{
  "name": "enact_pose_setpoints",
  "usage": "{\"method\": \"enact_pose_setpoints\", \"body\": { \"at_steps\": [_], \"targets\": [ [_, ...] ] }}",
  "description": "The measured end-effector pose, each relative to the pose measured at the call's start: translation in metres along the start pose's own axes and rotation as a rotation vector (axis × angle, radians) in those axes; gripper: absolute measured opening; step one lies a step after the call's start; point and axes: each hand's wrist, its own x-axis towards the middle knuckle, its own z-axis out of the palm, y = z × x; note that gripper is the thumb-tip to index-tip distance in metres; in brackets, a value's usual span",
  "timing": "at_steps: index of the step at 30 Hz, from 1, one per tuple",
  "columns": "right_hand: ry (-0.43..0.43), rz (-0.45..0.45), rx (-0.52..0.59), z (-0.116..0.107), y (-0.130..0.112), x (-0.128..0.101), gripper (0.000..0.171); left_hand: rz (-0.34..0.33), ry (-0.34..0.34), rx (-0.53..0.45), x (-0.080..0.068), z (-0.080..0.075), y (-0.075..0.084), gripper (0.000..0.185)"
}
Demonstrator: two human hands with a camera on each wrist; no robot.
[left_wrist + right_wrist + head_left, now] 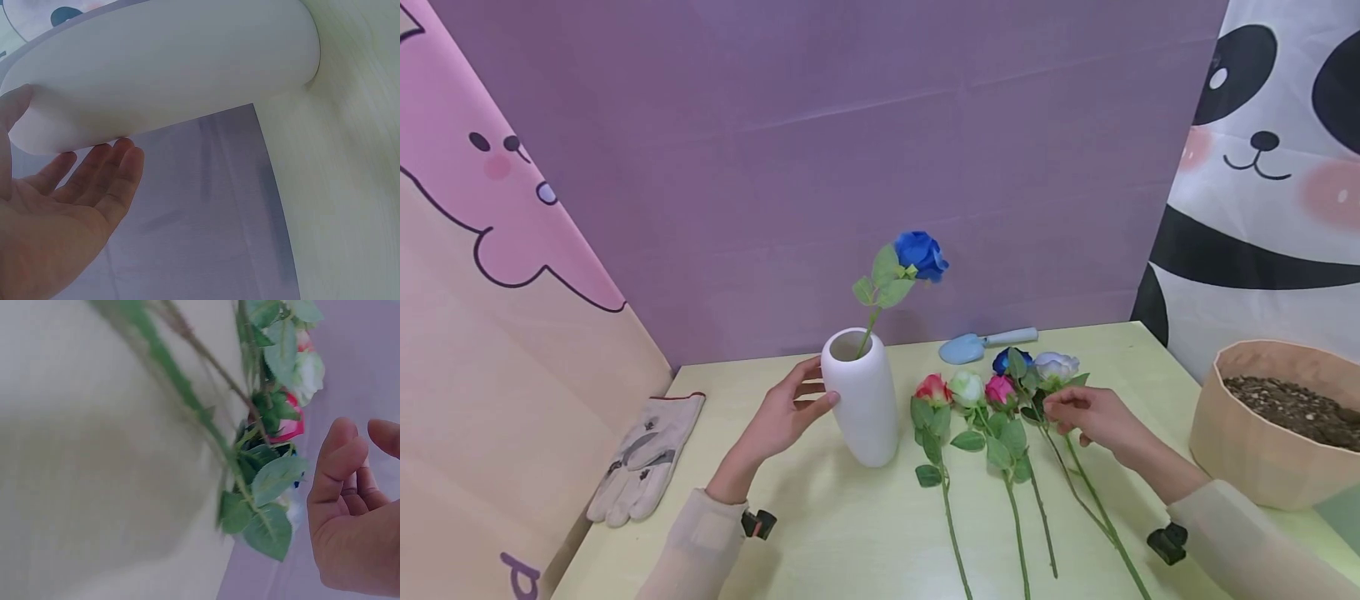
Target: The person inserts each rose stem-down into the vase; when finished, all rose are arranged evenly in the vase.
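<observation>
A white vase [865, 400] stands on the pale green table [850, 533] with one blue rose [920, 252] in it. My left hand [820, 385] touches the vase's left side, thumb on its wall and fingers straight; the left wrist view shows the vase [162, 69] against my open left hand [69, 169]. To the right lie a red-pink rose [932, 387], a white rose [966, 387], a magenta rose [1000, 389], a dark blue rose [1003, 360] and a pale lavender rose [1056, 365]. My right hand [1060, 414] hovers over the rightmost stems. In the right wrist view the right hand [356, 512] is loosely curled beside the leaves [269, 487], holding nothing.
A light blue trowel [985, 343] lies behind the roses. A pair of work gloves [643, 458] rests at the table's left edge. A tan pot of soil [1285, 421] stands at the right. Printed backdrops close in the back and both sides.
</observation>
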Motion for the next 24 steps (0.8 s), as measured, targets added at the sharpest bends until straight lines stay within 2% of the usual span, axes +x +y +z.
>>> {"method": "enact_pose_setpoints", "body": {
  "at_steps": [16, 24],
  "targets": [
    [0.000, 0.057, -0.031, -0.005, 0.031, -0.008, 0.046, -0.017, -0.014, -0.010, -0.001, -0.001, -0.001, 0.064],
    [0.003, 0.101, -0.077, -0.007, 0.045, -0.012, 0.038, -0.005, -0.008, -0.008, 0.000, -0.001, 0.000, 0.064]
  ]
}}
